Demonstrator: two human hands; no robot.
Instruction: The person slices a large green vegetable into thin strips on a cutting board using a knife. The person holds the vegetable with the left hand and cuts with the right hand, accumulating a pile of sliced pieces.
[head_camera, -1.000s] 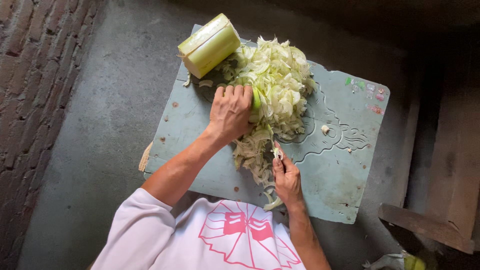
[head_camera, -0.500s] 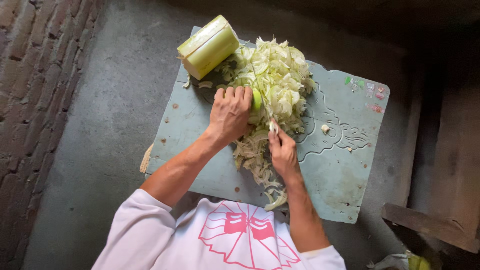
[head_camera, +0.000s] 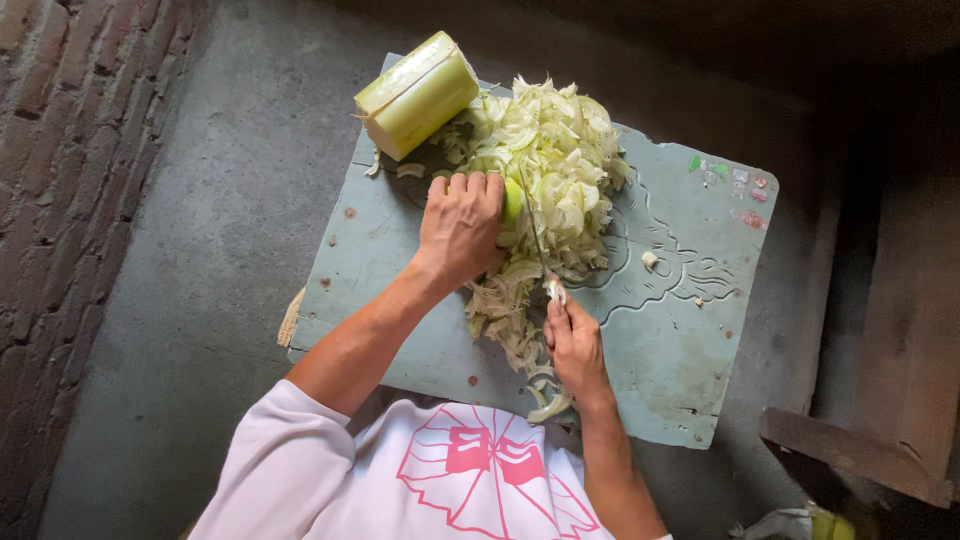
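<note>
My left hand (head_camera: 462, 222) presses down on a pale green vegetable piece (head_camera: 512, 198) on a light blue board (head_camera: 680, 340). My right hand (head_camera: 574, 345) grips a thin knife (head_camera: 536, 240) whose blade points away from me, alongside the held piece. A heap of thin pale green and white slices (head_camera: 555, 170) lies just beyond and to the right of my left hand. More shreds (head_camera: 505, 320) trail back between my two hands. A large cut block of the same green vegetable (head_camera: 418, 95) lies at the board's far left corner.
The board rests on a grey concrete floor (head_camera: 180, 280). A brick wall (head_camera: 50, 180) runs along the left. Wooden planks (head_camera: 900, 350) lie at the right. Small scraps (head_camera: 650, 260) sit on the board's right part.
My right hand pushed the knife forward into the vegetable, then drew back toward me. My left hand stayed on the held piece.
</note>
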